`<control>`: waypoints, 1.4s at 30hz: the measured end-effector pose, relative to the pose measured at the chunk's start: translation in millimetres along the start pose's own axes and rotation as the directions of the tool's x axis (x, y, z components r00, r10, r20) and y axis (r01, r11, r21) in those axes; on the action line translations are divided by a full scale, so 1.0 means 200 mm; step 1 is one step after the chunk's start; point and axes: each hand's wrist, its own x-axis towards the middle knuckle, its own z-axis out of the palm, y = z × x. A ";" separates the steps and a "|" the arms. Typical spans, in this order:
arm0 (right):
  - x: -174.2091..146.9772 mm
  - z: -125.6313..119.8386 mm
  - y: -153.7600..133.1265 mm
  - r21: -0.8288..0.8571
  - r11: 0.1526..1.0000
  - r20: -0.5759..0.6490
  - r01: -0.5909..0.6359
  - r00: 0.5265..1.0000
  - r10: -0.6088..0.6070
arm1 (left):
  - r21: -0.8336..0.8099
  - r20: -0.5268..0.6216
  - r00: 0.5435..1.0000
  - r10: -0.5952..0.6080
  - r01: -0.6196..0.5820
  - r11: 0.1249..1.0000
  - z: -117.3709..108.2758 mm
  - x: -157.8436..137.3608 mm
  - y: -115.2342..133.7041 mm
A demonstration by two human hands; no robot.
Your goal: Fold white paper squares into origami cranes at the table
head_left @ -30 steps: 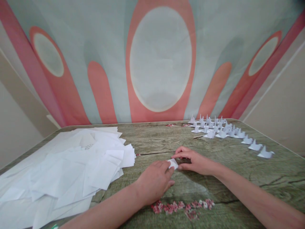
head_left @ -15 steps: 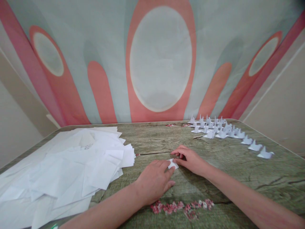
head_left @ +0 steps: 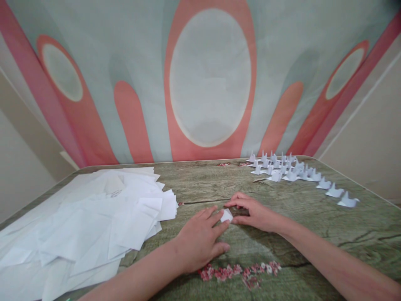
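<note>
A small folded piece of white paper (head_left: 226, 215) lies on the table between my two hands. My left hand (head_left: 205, 236) rests flat beside it with the fingers spread, the fingertips touching its left edge. From the right, my right hand (head_left: 255, 213) reaches in with thumb and forefinger apart; the thumb tip is at the paper's right corner. Whether the thumb presses on the paper or only touches it is hard to see. Neither hand lifts the paper.
Loose white paper sheets (head_left: 94, 225) form a wide, messy pile on the left. Several folded white paper cranes (head_left: 291, 173) stand in rows at the back right. The wood-patterned table (head_left: 194, 184) bears printed pink flowers and meets a patterned backdrop (head_left: 209, 152) behind.
My left fingers have spread and eased off the paper, showing more of it. The right thumb has drawn slightly away toward the right. The paper looks a little turned.
</note>
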 end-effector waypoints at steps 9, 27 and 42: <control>-0.01 0.00 0.00 -0.038 0.998 0.008 0.055 0.998 -0.055 | -0.193 0.135 0.985 0.109 -0.081 0.978 -0.06 -0.02 -0.10; -0.02 0.00 0.01 -0.099 0.988 -0.002 0.116 0.993 -0.117 | 0.046 -0.005 0.992 0.125 -0.125 0.991 -0.02 0.01 -0.10; -0.02 0.01 0.02 -0.267 0.937 -0.025 0.224 0.971 -0.239 | -0.246 0.041 0.993 0.115 -0.101 0.964 -0.03 0.02 -0.17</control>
